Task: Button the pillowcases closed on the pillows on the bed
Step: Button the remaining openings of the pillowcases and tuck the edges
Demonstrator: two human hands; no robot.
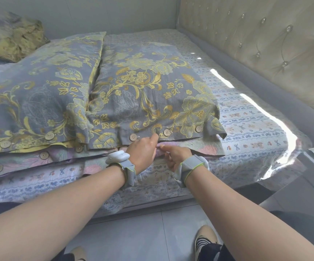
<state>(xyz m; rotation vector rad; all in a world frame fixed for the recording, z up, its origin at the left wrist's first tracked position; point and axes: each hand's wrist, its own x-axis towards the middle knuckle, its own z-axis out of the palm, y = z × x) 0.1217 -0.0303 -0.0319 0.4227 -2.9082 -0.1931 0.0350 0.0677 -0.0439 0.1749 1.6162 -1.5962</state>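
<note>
Two grey pillows with yellow flowers lie side by side on the bed, the right pillow (148, 95) and the left pillow (37, 98). Each rests on a pastel floral pillow beneath. The right top case shows three wooden buttons (133, 137) along its near hem. My left hand (143, 153) and my right hand (177, 154) meet under that hem, pinching the purple-pink edge of the lower pillowcase (205, 148). My fingertips are partly hidden in the fabric. The left lower pillowcase (20, 162) also carries wooden buttons.
The bed sheet (246, 132) has a blue and pink print. A tufted beige headboard (265, 44) stands at the right. A crumpled floral blanket (15, 38) lies at the back left. Grey floor tiles (133, 232) and my shoes are below.
</note>
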